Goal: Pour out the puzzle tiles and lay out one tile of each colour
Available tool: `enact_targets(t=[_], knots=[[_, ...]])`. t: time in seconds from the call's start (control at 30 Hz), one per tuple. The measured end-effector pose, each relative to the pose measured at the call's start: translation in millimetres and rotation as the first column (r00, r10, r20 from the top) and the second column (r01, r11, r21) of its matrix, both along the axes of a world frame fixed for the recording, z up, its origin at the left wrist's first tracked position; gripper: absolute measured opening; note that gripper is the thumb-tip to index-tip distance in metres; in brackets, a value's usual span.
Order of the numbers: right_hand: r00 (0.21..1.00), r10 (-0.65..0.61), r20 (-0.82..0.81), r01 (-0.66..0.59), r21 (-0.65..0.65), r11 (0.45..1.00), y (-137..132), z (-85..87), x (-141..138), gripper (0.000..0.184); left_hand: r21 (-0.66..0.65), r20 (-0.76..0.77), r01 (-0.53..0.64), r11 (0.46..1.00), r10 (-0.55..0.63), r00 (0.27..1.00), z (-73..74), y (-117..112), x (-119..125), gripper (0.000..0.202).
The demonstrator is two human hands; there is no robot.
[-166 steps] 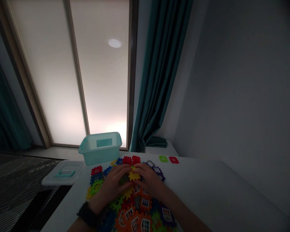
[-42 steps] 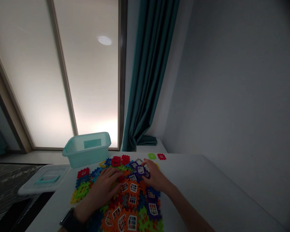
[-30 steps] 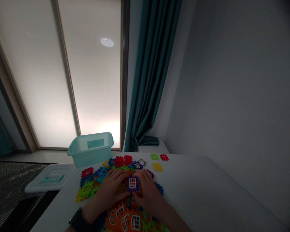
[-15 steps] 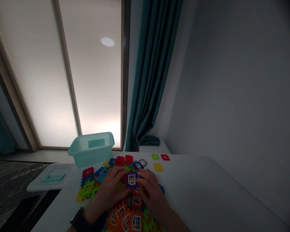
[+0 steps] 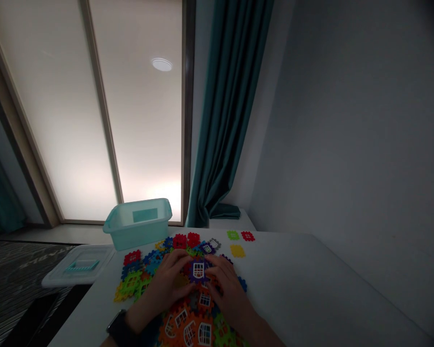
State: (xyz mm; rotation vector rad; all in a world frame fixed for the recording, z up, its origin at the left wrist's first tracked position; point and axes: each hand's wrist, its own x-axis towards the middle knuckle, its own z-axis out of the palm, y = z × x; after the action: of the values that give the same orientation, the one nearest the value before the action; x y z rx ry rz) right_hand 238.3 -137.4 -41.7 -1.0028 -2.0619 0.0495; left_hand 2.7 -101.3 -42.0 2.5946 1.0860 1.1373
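As viewed from left to right: translucent plastic lid with teal handle, beside the white table; translucent teal storage bin past the table's far edge. Next, left hand, black wristwatch at the wrist, palm-down on interlocking plastic house tiles. Purple window tile between both hands, fingertips against its sides; clamping not determinable. Right hand palm-down, close beside it. Beyond, loose yellow tile, green tile, red tile.

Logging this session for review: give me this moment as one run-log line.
left hand: fingers at purple window tile | right hand: fingers at same tile | under hands: interlocking plastic tiles | beyond: teal plastic bin
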Motion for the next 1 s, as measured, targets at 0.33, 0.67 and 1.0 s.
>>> enact_targets(t=[0.33,0.67,1.0], knots=[[0.997,0.071,-0.006,-0.071,-0.091,0.993,0.1,2.9,2.6,0.033,0.028,-0.028,0.011,1.0,-0.01,1.0,3.1,-0.9,1.2,0.048],[0.998,0.031,-0.054,-0.033,-0.038,0.999,4.8,-1.9,1.1,0.039,0.06,-0.031,-0.039,0.997,0.041,0.999,3.0,-2.9,5.4,0.029],[0.996,-0.018,-0.091,0.014,-0.044,0.999,1.7,-7.0,-2.6,0.042,0.054,-0.025,-0.054,0.997,0.056,0.998,13.1,-9.8,11.3,0.019]])
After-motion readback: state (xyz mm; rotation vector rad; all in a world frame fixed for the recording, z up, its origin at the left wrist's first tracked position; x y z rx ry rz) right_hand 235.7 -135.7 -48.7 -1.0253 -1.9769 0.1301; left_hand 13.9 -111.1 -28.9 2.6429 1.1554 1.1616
